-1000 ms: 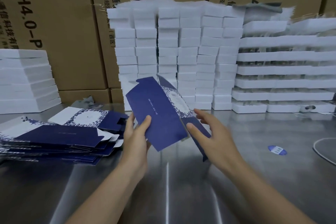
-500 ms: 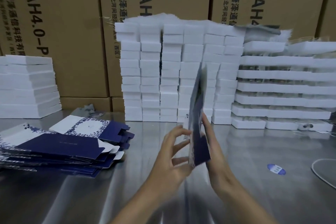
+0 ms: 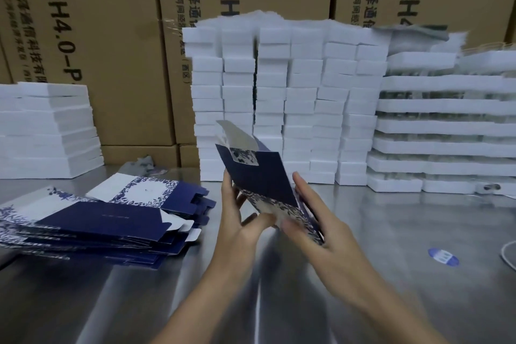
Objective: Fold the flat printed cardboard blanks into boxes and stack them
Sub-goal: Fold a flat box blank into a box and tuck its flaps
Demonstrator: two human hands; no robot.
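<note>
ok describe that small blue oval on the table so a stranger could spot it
On the steel table, look at the right side, in front of the stacked white trays. The blue oval sticker lies flat there, just left of a white cable. Unlike the blue blanks, it is small, rounded, with a white middle.

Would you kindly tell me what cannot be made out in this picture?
- Head view: lower end of the blank, covered by the left hand and right hand, both motion-blurred.
- Head view: print line on the top sheet of the flat pile, too small to read.
- Head view: lettering on the brown cartons, cut off by the top edge.
</note>
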